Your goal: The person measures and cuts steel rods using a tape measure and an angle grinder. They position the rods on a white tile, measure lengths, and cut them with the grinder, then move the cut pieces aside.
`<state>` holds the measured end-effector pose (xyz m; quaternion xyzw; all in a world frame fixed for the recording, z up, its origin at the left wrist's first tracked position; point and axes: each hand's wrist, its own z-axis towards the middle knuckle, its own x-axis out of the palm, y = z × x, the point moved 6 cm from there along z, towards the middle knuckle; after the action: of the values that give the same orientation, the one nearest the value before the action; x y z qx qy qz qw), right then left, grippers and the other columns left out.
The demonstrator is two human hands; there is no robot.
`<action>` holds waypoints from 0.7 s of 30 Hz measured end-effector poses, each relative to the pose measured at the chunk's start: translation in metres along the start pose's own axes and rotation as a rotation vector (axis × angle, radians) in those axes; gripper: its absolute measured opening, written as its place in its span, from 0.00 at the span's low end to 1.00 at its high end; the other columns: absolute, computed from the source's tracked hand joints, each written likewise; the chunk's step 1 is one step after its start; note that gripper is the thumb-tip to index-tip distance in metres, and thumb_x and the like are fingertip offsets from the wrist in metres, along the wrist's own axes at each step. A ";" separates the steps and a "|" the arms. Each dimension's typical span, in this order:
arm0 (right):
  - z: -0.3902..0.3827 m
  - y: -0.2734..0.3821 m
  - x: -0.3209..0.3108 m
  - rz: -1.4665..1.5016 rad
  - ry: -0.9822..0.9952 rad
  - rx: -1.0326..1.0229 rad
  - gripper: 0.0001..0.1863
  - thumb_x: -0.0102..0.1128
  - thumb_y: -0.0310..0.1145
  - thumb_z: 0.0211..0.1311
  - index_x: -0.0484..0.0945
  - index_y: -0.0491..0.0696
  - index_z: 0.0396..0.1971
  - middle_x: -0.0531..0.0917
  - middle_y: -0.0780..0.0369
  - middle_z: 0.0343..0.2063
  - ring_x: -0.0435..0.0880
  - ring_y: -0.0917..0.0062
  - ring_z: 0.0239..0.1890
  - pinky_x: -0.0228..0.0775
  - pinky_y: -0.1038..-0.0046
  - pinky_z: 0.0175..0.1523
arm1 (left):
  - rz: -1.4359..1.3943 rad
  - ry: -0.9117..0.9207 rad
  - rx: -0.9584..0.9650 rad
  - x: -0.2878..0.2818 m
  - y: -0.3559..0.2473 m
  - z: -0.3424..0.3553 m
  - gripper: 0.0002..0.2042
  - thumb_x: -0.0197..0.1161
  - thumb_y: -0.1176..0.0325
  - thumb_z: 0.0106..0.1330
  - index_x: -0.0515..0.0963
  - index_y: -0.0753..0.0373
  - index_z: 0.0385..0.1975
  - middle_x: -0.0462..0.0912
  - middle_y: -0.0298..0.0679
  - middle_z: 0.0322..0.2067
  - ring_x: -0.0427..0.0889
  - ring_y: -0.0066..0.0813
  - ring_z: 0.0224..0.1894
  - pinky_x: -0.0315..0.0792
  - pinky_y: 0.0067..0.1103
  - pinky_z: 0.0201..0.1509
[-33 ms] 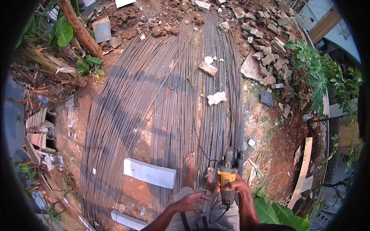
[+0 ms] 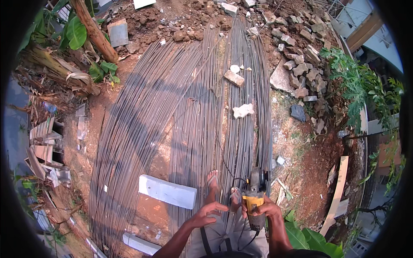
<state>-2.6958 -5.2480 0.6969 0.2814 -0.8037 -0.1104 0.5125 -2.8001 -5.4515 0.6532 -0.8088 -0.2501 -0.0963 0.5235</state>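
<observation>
Upright in front of my right thigh is a yellow and black angle grinder, its dark head and disc side pointing away from me. My right hand is wrapped round its body. A thin dark cord runs from its lower end near my lap. To the left of the grinder, my left hand hovers above my lap with fingers spread and nothing in it. Long thin steel bars lie bundled on the ground under and ahead of my sandalled feet.
A pale concrete block lies at the left near my feet, and a second one nearer. Two paving stones rest on the bars. Rubble and pavers are heaped far right. A wooden plank lies at the right edge.
My left hand has risen slightly and shifted a little left, away from the grinder. The right hand still grips the grinder in nearly the same place.
</observation>
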 end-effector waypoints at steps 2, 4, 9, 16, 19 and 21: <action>-0.032 -0.004 0.039 -0.061 0.250 0.141 0.35 0.69 0.26 0.48 0.71 0.38 0.61 0.82 0.54 0.43 0.86 0.70 0.43 0.76 0.74 0.40 | 0.468 -0.360 0.186 -0.050 -0.046 0.017 0.38 0.72 0.71 0.53 0.69 0.53 0.68 0.65 0.47 0.66 0.67 0.49 0.69 0.66 0.39 0.72; -0.048 -0.015 0.093 -0.094 0.386 0.261 0.28 0.71 0.30 0.53 0.72 0.37 0.53 0.82 0.55 0.36 0.87 0.68 0.36 0.78 0.74 0.35 | 0.674 -0.413 0.272 -0.061 -0.065 0.024 0.46 0.78 0.67 0.52 0.64 0.49 0.74 0.58 0.50 0.73 0.60 0.54 0.74 0.63 0.43 0.76; -0.116 0.001 0.154 -0.269 0.589 0.314 0.26 0.72 0.28 0.52 0.72 0.38 0.49 0.83 0.55 0.36 0.88 0.67 0.35 0.80 0.72 0.35 | 0.686 -0.414 0.697 0.024 -0.096 0.049 0.15 0.72 0.56 0.65 0.82 0.62 0.35 0.83 0.45 0.45 0.80 0.45 0.54 0.72 0.38 0.60; -0.149 0.026 0.257 -0.404 1.025 0.113 0.24 0.74 0.26 0.49 0.72 0.39 0.45 0.83 0.55 0.35 0.88 0.66 0.34 0.82 0.70 0.35 | 0.032 -1.781 0.737 -0.062 -0.052 -0.222 0.13 0.63 0.61 0.74 0.78 0.65 0.32 0.83 0.48 0.30 0.81 0.50 0.31 0.73 0.38 0.38; -0.146 0.049 0.317 -0.355 1.242 0.063 0.23 0.74 0.25 0.49 0.72 0.39 0.43 0.83 0.55 0.34 0.88 0.66 0.33 0.83 0.70 0.35 | 0.278 -2.169 0.505 -0.030 -0.039 -0.385 0.17 0.67 0.55 0.71 0.78 0.65 0.33 0.83 0.53 0.29 0.83 0.60 0.32 0.74 0.42 0.38; -0.144 0.054 0.358 -0.319 1.374 0.053 0.23 0.75 0.24 0.48 0.71 0.40 0.41 0.83 0.55 0.34 0.88 0.66 0.33 0.84 0.69 0.35 | 0.145 -2.248 0.392 -0.015 0.016 -0.463 0.17 0.66 0.54 0.71 0.77 0.64 0.31 0.85 0.52 0.33 0.82 0.61 0.39 0.75 0.45 0.44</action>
<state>-2.6995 -5.3902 1.0595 0.4143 -0.2496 0.0382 0.8744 -2.7556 -5.8752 0.8346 -0.3542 -0.5404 0.7529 0.1250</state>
